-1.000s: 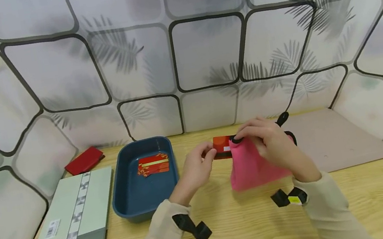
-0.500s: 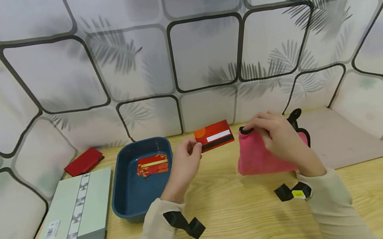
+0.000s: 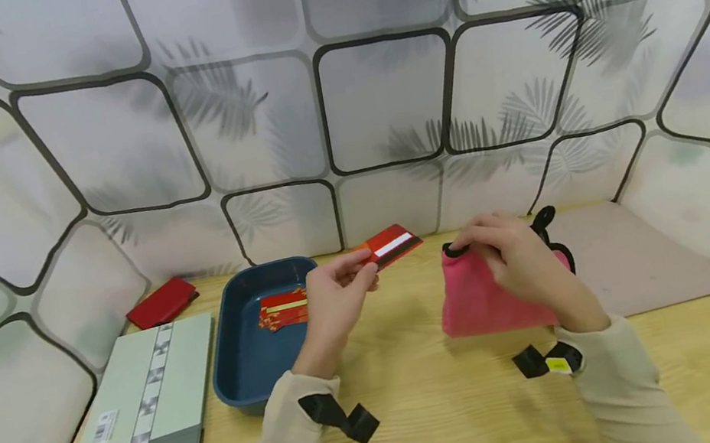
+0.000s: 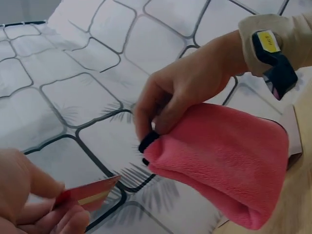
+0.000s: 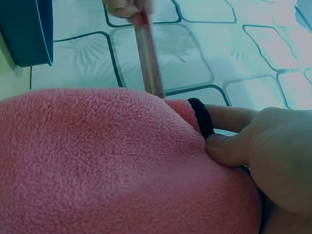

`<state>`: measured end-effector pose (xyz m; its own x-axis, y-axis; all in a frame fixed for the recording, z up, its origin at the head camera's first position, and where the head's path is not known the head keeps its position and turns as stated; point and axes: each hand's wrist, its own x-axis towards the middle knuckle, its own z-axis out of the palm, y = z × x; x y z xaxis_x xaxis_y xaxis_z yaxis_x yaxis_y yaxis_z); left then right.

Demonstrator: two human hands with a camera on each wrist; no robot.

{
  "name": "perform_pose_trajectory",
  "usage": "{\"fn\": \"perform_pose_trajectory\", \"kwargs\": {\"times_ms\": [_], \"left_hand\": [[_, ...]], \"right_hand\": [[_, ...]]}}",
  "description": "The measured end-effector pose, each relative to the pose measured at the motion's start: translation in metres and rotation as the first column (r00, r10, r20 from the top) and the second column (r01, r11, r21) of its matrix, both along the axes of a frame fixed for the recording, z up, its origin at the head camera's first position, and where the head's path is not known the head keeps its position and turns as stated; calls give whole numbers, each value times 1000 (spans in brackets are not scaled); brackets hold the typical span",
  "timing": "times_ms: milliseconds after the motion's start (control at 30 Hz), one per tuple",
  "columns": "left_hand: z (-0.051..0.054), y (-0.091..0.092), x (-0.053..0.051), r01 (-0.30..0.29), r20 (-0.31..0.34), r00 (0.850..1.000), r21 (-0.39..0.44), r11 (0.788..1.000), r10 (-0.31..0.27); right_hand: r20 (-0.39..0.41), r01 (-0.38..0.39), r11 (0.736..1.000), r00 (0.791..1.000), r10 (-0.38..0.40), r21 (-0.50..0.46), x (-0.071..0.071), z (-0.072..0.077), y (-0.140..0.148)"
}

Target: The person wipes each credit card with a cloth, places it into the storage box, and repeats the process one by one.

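A red card [image 3: 393, 244] with a white strip and a dark stripe is pinched between thumb and fingers of my left hand [image 3: 336, 294], above the table beside the blue tray. It tilts up toward the right. My right hand [image 3: 517, 258] grips the black-trimmed top edge of a pink fuzzy pouch [image 3: 479, 302], holding it upright. In the left wrist view the pouch [image 4: 224, 161] hangs from the right fingers, apart from the card [image 4: 92, 192]. The inside of the pouch is hidden.
Several red patterned cards [image 3: 282, 310] lie in the blue tray [image 3: 250, 393]. A pale green folder [image 3: 145, 394] and a red wallet [image 3: 162, 302] are at the left. Behind the pouch lies a beige flat board [image 3: 640, 261]. A patterned cloth wall [image 3: 378, 102] closes off the back.
My left hand has pulled the red card out of the pouch, moved it left and turned it. My right hand and the pouch have shifted slightly right.
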<state>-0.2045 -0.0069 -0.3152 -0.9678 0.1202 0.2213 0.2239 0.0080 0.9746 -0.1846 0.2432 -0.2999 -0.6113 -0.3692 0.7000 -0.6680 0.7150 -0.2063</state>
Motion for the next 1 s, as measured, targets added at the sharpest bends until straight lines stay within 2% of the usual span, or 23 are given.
{"fn": "perform_pose_trajectory", "kwargs": {"times_ms": [167, 267, 367, 467, 600, 700, 767, 833, 1000], "left_hand": [[1, -11, 0, 50, -23, 999, 144, 988, -47], [2, -19, -1, 62, -31, 998, 166, 984, -58], [1, -25, -2, -5, -21, 1000, 122, 992, 7], [-3, -32, -4, -83, 26, 996, 47, 995, 82], [-11, -49, -11, -149, 94, 984, -58, 987, 154], [-10, -70, -15, -182, 118, 973, -145, 973, 199], [-8, -85, -20, -180, 131, 969, -216, 960, 211], [-5, -101, -26, -176, 140, 963, -313, 933, 228], [-9, -132, -45, -135, 181, 946, -536, 833, 270]], "right_hand": [[6, 5, 1000, 1000, -5, 8, -1, -2, 1], [9, 2, 1000, 1000, -2, 25, -3, -2, -2], [17, 1, 999, 1000, -1, 34, -4, -2, -5], [31, 3, 999, 1000, -4, 38, -4, -4, -7], [56, 3, 999, 998, -6, 44, -3, -8, -9], [68, 18, 999, 997, -21, 51, -1, -10, -9], [66, 33, 998, 997, -37, 57, 1, -12, -6], [62, 47, 997, 997, -51, 65, 2, -13, -4], [74, 34, 996, 996, -40, 86, -1, -14, -5]]}}
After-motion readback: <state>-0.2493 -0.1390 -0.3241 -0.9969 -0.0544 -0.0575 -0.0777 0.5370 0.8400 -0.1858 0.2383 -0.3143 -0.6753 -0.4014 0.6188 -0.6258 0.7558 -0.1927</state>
